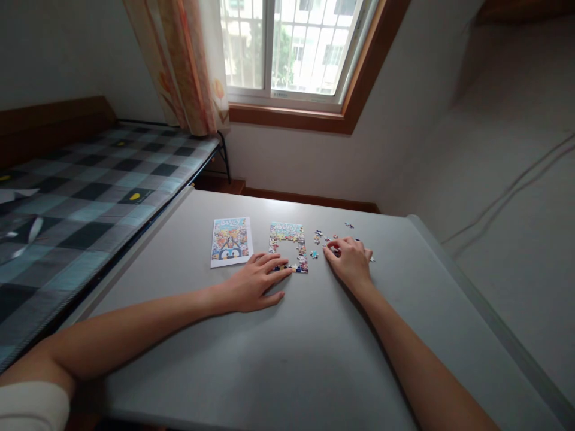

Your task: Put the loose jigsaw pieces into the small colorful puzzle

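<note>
A partly assembled jigsaw puzzle [287,230] lies flat on the table, its frame of joined pieces surrounding a gap in the middle. My left hand [258,282] rests open with fingers spread, the fingertips over the puzzle's lower left edge and covering part of it. Right of the puzzle, my right hand [350,263] is down among loose puzzle pieces [318,236], thumb and index finger pinched together. Whatever sits between those fingertips is too small to make out. A light blue piece [314,254] lies between the puzzle and my right hand.
Left of the puzzle lies a printed picture sheet [230,240] with a penguin on it. Another small piece [349,225] lies beyond my right hand. The grey table [287,359] stands beside a bed with a checkered cover [148,158]. A window [291,48] is ahead.
</note>
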### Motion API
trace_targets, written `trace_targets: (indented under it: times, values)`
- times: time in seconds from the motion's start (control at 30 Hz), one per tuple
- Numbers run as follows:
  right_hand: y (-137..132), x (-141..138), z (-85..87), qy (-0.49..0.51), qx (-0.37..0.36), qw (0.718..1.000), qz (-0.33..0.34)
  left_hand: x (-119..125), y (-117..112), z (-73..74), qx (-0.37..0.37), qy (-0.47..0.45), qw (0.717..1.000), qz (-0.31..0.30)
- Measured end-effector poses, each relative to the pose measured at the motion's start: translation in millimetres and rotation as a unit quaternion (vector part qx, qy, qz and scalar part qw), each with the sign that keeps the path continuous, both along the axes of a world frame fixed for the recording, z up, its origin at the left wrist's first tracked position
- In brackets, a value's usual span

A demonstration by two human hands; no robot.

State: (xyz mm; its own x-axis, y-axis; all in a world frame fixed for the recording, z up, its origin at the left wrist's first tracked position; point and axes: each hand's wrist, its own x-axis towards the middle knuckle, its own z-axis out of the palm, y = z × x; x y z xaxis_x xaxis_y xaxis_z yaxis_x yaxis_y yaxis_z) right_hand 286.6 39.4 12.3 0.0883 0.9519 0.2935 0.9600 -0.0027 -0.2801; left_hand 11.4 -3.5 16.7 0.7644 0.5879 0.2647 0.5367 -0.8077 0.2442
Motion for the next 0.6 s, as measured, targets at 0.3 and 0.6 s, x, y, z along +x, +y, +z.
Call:
trace_targets:
  times: [0.3, 0.6]
  values:
    - [7, 12, -4.8, 0.04, -0.02, 0.999, -0.013, -2, 1, -3.5, 0.005, -0.004, 1.0, -0.003]
    - [4, 9, 0.7, 0.036, -0.032, 0.999, -0.003, -2, 1, -4.1, 0.004, -0.001, 1.0, -0.007]
